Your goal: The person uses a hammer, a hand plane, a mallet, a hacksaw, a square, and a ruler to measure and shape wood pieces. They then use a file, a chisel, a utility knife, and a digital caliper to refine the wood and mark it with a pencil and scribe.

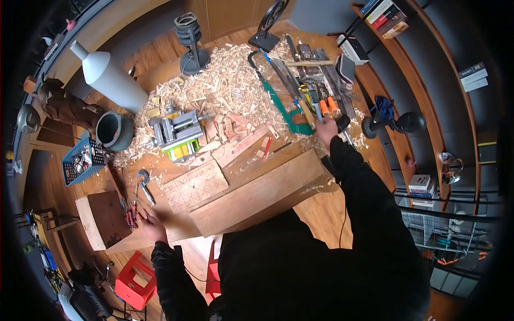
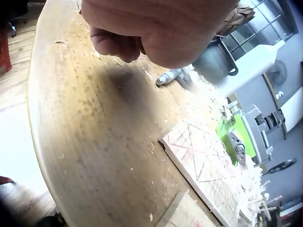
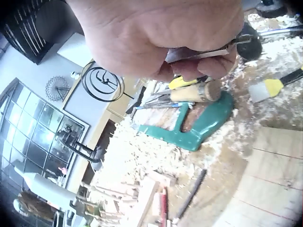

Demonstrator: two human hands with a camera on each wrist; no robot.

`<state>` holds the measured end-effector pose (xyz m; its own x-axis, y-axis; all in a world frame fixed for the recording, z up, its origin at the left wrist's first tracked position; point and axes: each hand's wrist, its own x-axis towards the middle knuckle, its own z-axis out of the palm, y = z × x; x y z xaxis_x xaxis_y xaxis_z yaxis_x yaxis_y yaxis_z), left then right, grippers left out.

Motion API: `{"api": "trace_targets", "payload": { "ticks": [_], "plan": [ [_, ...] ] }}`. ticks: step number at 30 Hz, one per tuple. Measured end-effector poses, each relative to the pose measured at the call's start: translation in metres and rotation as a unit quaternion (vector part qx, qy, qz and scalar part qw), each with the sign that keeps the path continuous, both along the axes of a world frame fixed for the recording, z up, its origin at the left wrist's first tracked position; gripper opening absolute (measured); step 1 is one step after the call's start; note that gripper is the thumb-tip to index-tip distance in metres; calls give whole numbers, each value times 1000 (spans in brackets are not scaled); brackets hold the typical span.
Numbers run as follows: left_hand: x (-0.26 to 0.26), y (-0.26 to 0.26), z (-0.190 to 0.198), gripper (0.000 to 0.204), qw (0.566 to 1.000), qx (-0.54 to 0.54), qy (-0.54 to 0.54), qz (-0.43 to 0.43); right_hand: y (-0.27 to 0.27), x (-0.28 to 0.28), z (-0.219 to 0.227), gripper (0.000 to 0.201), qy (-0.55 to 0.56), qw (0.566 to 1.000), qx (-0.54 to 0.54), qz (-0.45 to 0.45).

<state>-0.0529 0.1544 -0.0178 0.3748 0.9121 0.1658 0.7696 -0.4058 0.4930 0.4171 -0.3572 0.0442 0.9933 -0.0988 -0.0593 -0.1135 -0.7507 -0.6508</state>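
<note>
My right hand (image 1: 326,132) is over the right side of the workbench, beside a wooden-handled tool (image 1: 306,113) and a green-handled saw (image 1: 297,123). In the right wrist view its curled fingers grip a flat metal tool (image 3: 199,55), mostly covered by the hand; I cannot tell its kind. A dark rounded object (image 3: 249,47) overlaps its end there. My left hand (image 1: 154,229) is low over the bench's front left edge, loosely curled, right by red-handled pliers (image 1: 130,215). Nothing shows between its fingers in the left wrist view, where the fingers (image 2: 113,45) are partly hidden by the palm.
A long wooden board (image 1: 259,192) and a marked board (image 1: 195,186) lie in front. Behind them stand a small vise (image 1: 179,131) and heaps of wood shavings (image 1: 227,75). An adjustable wrench (image 1: 144,184), a wooden box (image 1: 101,219) and a blue basket (image 1: 83,160) are at left.
</note>
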Motion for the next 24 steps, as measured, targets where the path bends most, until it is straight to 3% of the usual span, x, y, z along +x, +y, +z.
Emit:
{"api": "trace_targets", "payload": {
  "ticks": [1,3,5,7,10,12,15,21,24],
  "plan": [
    [6,-10,11,45,1000,-14,8,13,15,6,17,23,32,999,4,-12],
    [12,-22,21,42,999,23,48,-2,12,48,-32,22,85,996,16,-18],
    [23,-39,41,36,999,-18,26,16,25,61,-27,22,55,998,-18,7],
    [5,-31,9,38,999,3,34,17,36,76,-27,29,134,991,-20,2],
    [-7,-33,-6,42,995,-53,69,54,54,86,-12,30,150,989,-9,5],
    [-5,-44,-4,39,999,-13,40,33,61,91,-13,30,160,987,12,1],
    [1,-55,3,37,997,-39,33,54,62,102,-24,24,132,990,51,-11],
    [4,-66,5,38,995,-61,45,70,67,121,-36,23,89,996,-6,26],
    [2,-72,6,37,995,-61,44,58,68,130,-46,18,152,987,54,16]
  ]
}}
